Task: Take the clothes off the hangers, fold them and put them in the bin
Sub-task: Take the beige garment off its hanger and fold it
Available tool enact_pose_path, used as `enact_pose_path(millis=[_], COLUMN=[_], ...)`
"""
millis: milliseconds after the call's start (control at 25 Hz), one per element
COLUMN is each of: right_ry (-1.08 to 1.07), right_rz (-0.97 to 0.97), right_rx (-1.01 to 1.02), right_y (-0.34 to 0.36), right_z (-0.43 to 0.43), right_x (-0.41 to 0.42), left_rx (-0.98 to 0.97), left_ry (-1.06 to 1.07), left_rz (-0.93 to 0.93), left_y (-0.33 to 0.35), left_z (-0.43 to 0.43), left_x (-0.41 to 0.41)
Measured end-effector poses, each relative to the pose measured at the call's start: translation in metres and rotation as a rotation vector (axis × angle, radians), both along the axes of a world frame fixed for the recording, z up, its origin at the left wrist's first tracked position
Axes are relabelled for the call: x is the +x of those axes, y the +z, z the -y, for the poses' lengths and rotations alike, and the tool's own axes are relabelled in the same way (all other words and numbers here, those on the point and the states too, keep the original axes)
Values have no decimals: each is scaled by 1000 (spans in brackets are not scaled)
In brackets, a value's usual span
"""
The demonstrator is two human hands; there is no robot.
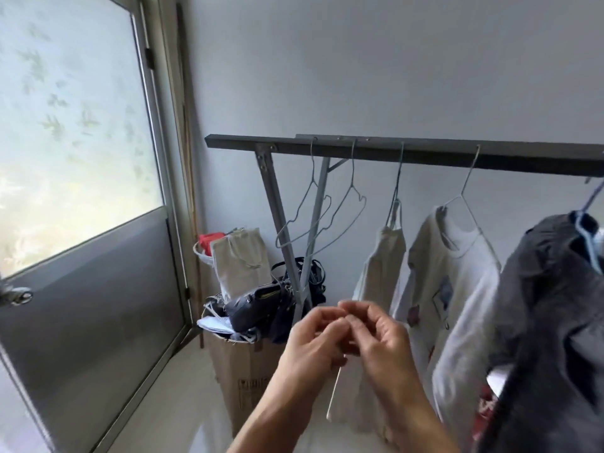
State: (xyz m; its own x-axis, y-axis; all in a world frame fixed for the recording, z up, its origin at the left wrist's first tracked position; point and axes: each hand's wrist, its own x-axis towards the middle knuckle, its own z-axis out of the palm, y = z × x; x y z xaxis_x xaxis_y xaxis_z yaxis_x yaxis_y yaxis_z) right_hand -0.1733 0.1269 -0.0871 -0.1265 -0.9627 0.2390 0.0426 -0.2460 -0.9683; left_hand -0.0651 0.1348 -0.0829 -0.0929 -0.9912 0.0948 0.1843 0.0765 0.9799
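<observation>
Steel rail (425, 153): crosses the white wall (392, 60); two bare wire hangers (313, 210) at left, then a cream strappy top (382, 266), white printed T-shirt (451, 276) and dark grey garment (549, 289), all hung.
Hands: together before the cream top, fingers curled; left hand (310, 348) grips a thin pale strip (334, 395); right hand (382, 341), hold unclear.
Corner: cardboard box (248, 377) stuffed with bags (261, 308), beside a frosted-glass door (75, 125).
Floor (183, 387): pale tile.

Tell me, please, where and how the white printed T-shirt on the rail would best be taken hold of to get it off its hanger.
Probably grip the white T-shirt at the shoulder beside its neckline, coming from the front on the camisole side: the wire hanger shows in the open neck there, and the dark garment crowds the other side.
</observation>
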Motion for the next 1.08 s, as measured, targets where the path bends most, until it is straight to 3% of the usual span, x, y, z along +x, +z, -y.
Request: enact_pose_path(millis=[240,360,480,600,720,1080], right_ry=[-70,-89,-295,-460,-393,-293], right_rz=[-29,-77,-144,-323,-473,-101], right_rx=[-83,-135,-168,-77,119,28], right_y=[45,71,94,105,104,115], right_z=[20,40,79,123,148,136], right_x=[-23,-32,-44,-57,-64,-60], left_rx=[-70,-171,-231,-187,-134,-198], left_ry=[-39,43,86,23,-37,-26], left_rz=[80,177,297,334,304,197], left_y=[48,68,84,87,86,90], left_z=[23,41,60,68,68,65], left_x=[-18,-23,-28,-34,-41,-27])
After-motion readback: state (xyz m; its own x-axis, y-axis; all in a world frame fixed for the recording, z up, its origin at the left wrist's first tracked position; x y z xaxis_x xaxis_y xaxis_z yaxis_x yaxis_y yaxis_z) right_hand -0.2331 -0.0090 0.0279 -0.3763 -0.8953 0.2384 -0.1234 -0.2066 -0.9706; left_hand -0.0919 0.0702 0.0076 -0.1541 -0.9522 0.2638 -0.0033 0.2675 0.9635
